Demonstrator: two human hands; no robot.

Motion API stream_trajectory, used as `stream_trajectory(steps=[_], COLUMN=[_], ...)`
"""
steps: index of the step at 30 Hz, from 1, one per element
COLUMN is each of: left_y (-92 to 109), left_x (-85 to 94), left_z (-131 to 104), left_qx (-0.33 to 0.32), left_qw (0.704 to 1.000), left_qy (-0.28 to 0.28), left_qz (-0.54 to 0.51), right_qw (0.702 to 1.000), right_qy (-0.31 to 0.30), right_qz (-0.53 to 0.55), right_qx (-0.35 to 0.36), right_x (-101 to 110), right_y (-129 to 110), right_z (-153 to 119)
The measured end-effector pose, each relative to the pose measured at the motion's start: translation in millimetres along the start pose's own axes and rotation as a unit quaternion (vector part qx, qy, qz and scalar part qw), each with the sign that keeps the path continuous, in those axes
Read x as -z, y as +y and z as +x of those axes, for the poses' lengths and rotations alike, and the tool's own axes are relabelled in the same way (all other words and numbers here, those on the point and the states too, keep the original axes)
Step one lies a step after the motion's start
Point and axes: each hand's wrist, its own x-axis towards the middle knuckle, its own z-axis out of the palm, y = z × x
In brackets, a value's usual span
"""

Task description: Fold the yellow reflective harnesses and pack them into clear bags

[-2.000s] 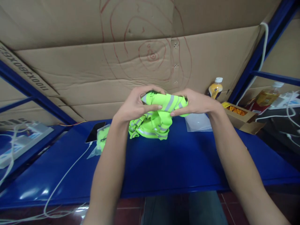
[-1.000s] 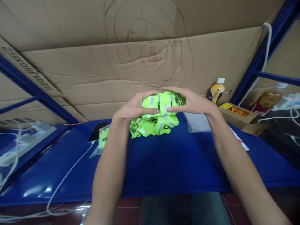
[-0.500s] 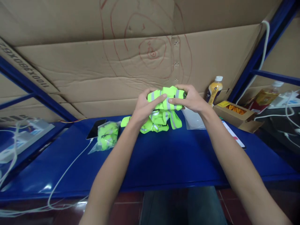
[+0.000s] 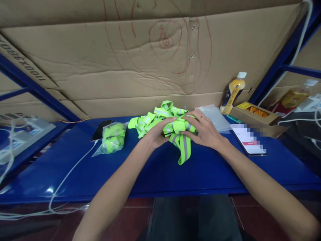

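Note:
Between my two hands is a bunched bundle of fluorescent yellow-green reflective straps (image 4: pixel 179 125) with silver stripes. My left hand (image 4: pixel 159 132) grips its left side, the thumb lying across the top. On the other side my right hand (image 4: pixel 204 130) has its fingers curled over the bundle. One striped strap end (image 4: pixel 185 150) hangs out below, towards me. More of the same webbing (image 4: pixel 146 122) lies heaped behind and to the left, touching the bundle; whether it is one piece with it I cannot tell. A clear bag (image 4: pixel 114 138) packed with similar green straps sits further left.
A dark phone (image 4: pixel 99 131) with a white cable lies beside the packed bag. Flat clear plastic bags (image 4: pixel 217 118), a drink bottle (image 4: pixel 233 93), an open carton (image 4: pixel 247 117) and a lit phone (image 4: pixel 243 134) are on the right. Cardboard (image 4: pixel 87 60) backs the blue desk (image 4: pixel 188 182).
Both hands have come down with the bundle towards the desk. My right fingers have shifted over its top, and a strap end now hangs lower in front. The camera view has tilted down.

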Motion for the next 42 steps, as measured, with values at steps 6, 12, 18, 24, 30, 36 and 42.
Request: stream_trajectory(steps=[6, 12, 18, 24, 30, 36, 42], left_y=[-21.9, -38.7, -49.7, -43.2, -28.5, -17.6, -13.2], left_x=[-21.6, -39.7, -41.2, -36.5, -28.1, -21.1, -20.3], left_z=[-8.3, -9.1, -8.3, -14.5, -14.3, -6.6, 2.0], left_qx=[-0.006, -0.162, -0.248, -0.153, -0.120, -0.232, -0.421], left_qw=[0.999, 0.985, 0.967, 0.985, 0.990, 0.973, 0.885], left_qy=[-0.047, 0.062, 0.037, -0.071, -0.055, 0.021, 0.194], left_qz=[0.018, -0.019, -0.046, -0.031, 0.044, 0.005, -0.042], right_qw=[0.883, 0.725, 0.728, 0.749, 0.866, 0.939, 0.930], right_qy=[0.061, 0.169, 0.192, 0.140, 0.095, 0.185, 0.068], right_qz=[0.400, 0.577, 0.558, 0.578, 0.406, 0.177, 0.207], right_qx=[-0.237, -0.335, -0.351, -0.291, -0.275, -0.231, -0.295], right_x=[-14.1, -36.6, -39.7, -34.0, -30.1, -14.1, -24.3], right_y=[-13.9, -32.0, -37.9, -33.5, -16.1, -22.0, -38.1], right_z=[1.9, 7.2, 9.8, 7.3, 3.4, 5.0, 1.5])
